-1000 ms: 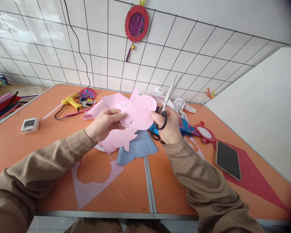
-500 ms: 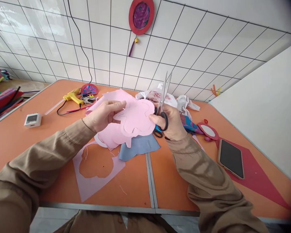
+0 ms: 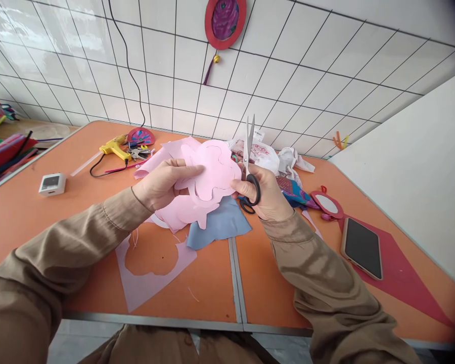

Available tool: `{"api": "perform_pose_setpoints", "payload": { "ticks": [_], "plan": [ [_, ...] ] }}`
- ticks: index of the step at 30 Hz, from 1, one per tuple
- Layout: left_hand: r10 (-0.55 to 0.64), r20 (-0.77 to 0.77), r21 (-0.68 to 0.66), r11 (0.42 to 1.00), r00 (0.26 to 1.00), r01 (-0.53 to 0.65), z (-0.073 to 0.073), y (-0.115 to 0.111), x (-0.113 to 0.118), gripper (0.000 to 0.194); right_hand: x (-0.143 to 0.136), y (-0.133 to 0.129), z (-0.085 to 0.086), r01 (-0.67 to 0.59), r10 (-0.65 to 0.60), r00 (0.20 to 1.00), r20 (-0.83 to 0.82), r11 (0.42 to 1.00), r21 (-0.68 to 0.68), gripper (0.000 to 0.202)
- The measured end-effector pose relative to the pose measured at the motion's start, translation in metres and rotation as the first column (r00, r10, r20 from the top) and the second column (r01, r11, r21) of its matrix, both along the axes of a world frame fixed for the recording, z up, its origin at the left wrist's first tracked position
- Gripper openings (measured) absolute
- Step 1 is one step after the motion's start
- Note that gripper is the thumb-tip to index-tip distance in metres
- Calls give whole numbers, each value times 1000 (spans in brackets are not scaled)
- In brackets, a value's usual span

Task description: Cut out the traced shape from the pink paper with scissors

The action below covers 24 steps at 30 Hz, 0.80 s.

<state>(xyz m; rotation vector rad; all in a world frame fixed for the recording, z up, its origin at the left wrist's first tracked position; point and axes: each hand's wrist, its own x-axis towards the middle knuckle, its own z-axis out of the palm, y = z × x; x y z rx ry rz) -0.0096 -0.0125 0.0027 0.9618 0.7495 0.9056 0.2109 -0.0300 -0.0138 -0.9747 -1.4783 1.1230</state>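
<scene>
My left hand (image 3: 167, 182) pinches the left side of a pink felt-like sheet (image 3: 214, 169), thumb on top. A thin drawn or cut line curves inside the sheet's rounded, wavy edge. On its right edge rest the fingertips of my right hand (image 3: 263, 192), which also grips black-handled scissors (image 3: 252, 172). The scissor blades point up, slightly parted and away from the sheet. Below lie more pink pieces (image 3: 182, 212) and a blue-grey piece (image 3: 220, 225). Nearer me is a pink offcut (image 3: 136, 293) with a large hole in it.
At the back left sit a yellow glue gun (image 3: 116, 147), keys (image 3: 139, 153) and a small white device (image 3: 52, 184). On the right a phone (image 3: 362, 247) lies on a red sheet (image 3: 405, 278), near an oval red-framed piece (image 3: 326, 203). A plastic bag (image 3: 263, 157) stands by the wall.
The pink sheet has turned and risen a little in my hands. My left thumb reaches further onto it. The scissors have shifted left, with their blades closer together.
</scene>
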Motion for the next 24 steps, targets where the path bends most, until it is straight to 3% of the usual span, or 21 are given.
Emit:
{"api": "perform_pose_setpoints", "payload": {
  "ticks": [9,19,24],
  "plan": [
    [-174,21,23,985,985,173,-1,-5,3,14,-5,-9,7,71,-72,997,6,995,71,31],
    [-139,118,38,990,983,135,-4,-7,6,14,-8,-10,5,26,-27,1000,11,997,71,29],
    [-154,148,0,988,977,155,-4,-8,8,20,-9,-11,9,77,-76,997,-10,992,104,43]
  ]
}}
